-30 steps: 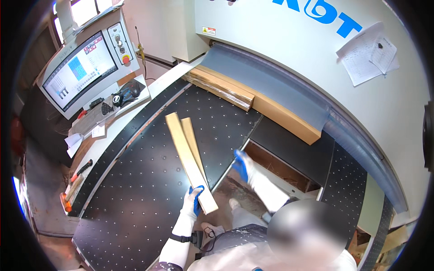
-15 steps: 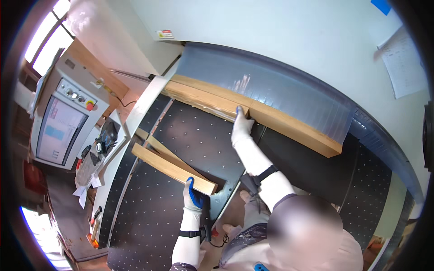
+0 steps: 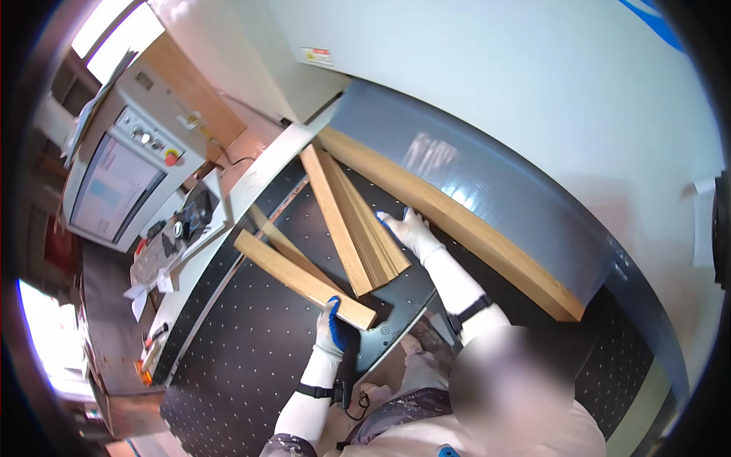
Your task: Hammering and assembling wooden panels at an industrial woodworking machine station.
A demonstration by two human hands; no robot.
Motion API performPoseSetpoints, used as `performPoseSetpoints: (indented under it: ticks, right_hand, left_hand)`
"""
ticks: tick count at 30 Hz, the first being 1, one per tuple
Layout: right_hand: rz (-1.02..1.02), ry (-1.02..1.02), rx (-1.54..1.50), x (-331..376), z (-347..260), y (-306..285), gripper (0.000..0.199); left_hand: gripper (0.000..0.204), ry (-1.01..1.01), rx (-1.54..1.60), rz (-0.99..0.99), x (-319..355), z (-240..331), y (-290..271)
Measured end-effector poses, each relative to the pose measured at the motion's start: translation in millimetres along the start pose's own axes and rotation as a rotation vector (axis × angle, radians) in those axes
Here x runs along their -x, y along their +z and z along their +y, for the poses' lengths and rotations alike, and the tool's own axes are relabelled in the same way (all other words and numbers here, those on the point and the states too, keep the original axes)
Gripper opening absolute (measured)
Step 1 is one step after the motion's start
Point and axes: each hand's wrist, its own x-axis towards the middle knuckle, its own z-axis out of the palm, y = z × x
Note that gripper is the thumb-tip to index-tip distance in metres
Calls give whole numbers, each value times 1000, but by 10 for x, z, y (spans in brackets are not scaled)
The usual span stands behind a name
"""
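A woodworking shop is showing here: a large white machine housing (image 3: 487, 84) is curving over a black perforated worktable (image 3: 251, 358), and light wooden boards (image 3: 358, 221) are lying across it. A control console with a screen, buttons and a red stop knob (image 3: 122, 175) is standing beside the table.

Control console with screen (image 3: 114, 186) and red button (image 3: 173, 160) at left, cluttered side bench (image 3: 164, 251) beside it. Black perforated table (image 3: 251, 358). Grey curved machine guard (image 3: 487, 190), paper sheet (image 3: 704, 221) on white wall.
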Motion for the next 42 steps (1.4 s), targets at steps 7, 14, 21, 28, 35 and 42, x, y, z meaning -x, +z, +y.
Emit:
performPoseSetpoints:
  ticks: [7, 14, 21, 28, 35, 42]
  right_hand:
    - [-150, 14, 370, 299, -802, 885, 136]
    - [-198, -77, 81, 569, -190, 1353, 138]
    - [-419, -49, -307, 2108, 165, 2249, 96]
    - [-612, -17, -608, 3886, 182, 3067, 74]
    - [-1097, 103, -626, 4677, 304, 4165, 61]
    - [-1313, 134, -649, 5806, -41, 5290, 68]
  left_hand:
    - [32, 51, -116, 83, 49, 72, 12]
    - [25, -18, 17, -77, 544, 10, -620]
    - [45, -28, -112, -104, 1633, 56, -1814]
    - [49, 34, -158, -47, 2856, 271, -2973]
    - [66, 227, -200, -39, 3823, 422, -3859]
    - [85, 449, -388, 163, 4631, 773, -4892]
